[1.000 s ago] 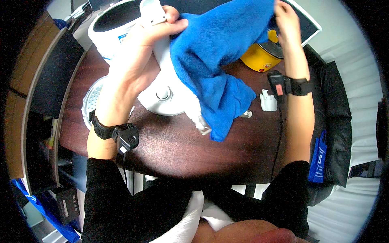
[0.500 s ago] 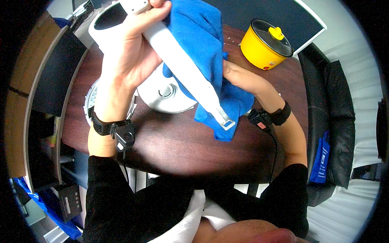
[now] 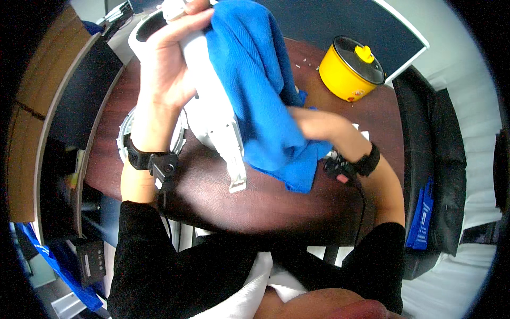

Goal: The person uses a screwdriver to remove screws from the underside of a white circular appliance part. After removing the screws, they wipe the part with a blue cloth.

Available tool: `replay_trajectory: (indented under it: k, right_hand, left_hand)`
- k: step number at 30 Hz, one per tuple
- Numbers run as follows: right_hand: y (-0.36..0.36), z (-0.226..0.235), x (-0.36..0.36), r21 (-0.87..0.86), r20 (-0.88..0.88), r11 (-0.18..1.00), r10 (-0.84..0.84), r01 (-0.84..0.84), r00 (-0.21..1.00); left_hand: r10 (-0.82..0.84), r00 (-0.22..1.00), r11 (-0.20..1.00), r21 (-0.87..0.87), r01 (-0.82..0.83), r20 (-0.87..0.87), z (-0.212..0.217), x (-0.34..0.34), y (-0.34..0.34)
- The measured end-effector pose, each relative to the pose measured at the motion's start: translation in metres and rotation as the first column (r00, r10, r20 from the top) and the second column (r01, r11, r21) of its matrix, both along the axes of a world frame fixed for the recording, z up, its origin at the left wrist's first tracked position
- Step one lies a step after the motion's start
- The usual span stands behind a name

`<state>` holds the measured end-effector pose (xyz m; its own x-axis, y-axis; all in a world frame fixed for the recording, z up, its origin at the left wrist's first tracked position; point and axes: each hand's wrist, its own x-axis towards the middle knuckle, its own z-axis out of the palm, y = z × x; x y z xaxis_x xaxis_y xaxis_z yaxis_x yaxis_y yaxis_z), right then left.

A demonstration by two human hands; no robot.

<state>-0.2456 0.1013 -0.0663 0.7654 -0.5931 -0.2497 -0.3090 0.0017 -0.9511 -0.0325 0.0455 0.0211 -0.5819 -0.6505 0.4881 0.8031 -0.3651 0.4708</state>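
My left hand is closed around a long white plastic piece, held tilted with its upper end away from me. A metal loop tips its lower end, toward my body. Blue cloth drapes along the right side of the piece. My right hand grips that cloth beside the piece's lower half; its fingers are covered by the fabric and partly blurred. Behind my left hand is a white hollow housing. A white round part lies by my left wrist, partly hidden by the forearm.
A yellow pot with a dark lid and yellow knob stands at the far right of the brown table. Small white bits lie near it. A dark panel with a white edge borders the back. Shelving is on the left, a black couch right.
The white piece has turned, its metal-looped end swinging left and nearer to me. The right hand and cloth have moved down, with the cloth now covering more beside the piece.
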Motion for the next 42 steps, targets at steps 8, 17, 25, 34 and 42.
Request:
replay_trajectory:
  k: [8,17,25,34,42]
  right_hand:
    - [0.017,0.023,0.012,0.38,0.383,0.897,-0.375,0.226,0.844]
    - [0.031,0.091,-0.022,0.335,0.807,0.679,-0.565,0.654,0.174]
    - [0.005,0.081,0.009,0.113,0.831,0.476,-0.526,0.872,0.179]
    - [-0.011,0.07,0.016,-0.314,0.731,0.335,-0.511,0.888,0.451]
    - [-0.002,0.087,0.009,-0.16,0.751,0.46,-0.517,0.873,0.41]
  left_hand:
    - [0.062,0.971,0.998,-0.023,-0.058,0.232,-0.007,0.01,-0.015]
    - [0.413,0.747,0.91,-0.277,-0.31,0.521,-0.007,0.021,-0.021]
    - [0.198,0.783,0.978,-0.175,-0.116,0.59,-0.021,-0.009,0.0]
    - [0.321,0.76,0.947,-0.188,-0.26,0.565,-0.028,-0.016,0.004]
    - [0.705,0.523,0.708,-0.418,-0.57,0.48,-0.028,-0.015,0.0]
